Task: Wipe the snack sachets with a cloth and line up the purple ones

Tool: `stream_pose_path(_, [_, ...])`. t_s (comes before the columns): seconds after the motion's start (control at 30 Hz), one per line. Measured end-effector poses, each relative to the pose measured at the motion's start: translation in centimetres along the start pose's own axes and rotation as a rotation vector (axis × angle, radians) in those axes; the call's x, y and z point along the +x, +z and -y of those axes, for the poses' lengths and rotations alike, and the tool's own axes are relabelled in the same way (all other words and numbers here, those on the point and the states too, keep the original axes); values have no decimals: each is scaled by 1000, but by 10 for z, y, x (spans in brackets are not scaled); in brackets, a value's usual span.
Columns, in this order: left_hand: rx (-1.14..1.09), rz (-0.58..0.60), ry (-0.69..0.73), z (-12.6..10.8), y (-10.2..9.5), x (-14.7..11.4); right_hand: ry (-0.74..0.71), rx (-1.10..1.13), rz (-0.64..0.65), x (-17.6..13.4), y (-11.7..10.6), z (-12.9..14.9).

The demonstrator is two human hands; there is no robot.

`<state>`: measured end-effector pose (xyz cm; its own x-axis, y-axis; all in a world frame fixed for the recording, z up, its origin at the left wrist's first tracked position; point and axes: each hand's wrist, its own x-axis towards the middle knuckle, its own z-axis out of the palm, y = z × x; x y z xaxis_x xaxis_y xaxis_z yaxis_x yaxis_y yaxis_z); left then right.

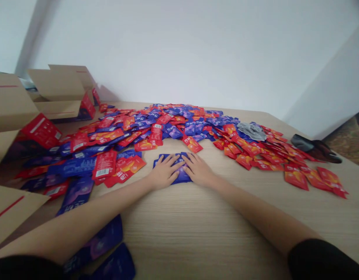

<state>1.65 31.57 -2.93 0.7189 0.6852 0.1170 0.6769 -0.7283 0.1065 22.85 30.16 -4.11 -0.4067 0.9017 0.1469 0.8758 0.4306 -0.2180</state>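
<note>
Several blue-purple packets [181,175] lie side by side on the wooden table, in the middle of the view. My left hand [164,171] rests on their left part, palm down with the fingers spread. On their right part my right hand [198,170] lies flat, its fingers stretched toward the left. The fingertips of both hands come close together over the packets. Neither hand is closed around anything. Much of the packets is hidden beneath the hands.
A long heap of red and blue packets [175,131] curves along the table's back. Larger blue pouches [105,239] lie under and beside my left forearm. Open cardboard boxes [55,87] stand at left. Crumpled grey material [252,131] and a dark glossy object [315,148] lie at right.
</note>
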Motion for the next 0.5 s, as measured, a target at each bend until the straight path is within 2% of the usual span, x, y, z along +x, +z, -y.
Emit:
stream_pose_path(0.13, [18, 10, -7, 21, -5, 10, 10, 14, -26, 21, 2, 3])
stream_pose_path(0.23, [20, 6, -16, 23, -4, 10, 13, 21, -94, 27, -1, -1])
stream_pose_path(0.33, [19, 14, -15, 21, -4, 9, 72, -49, -170, 40, -12, -17])
stream_pose_path(0.5, [23, 36, -24, 19, -7, 11, 185, -171, -55, 76, -27, -45])
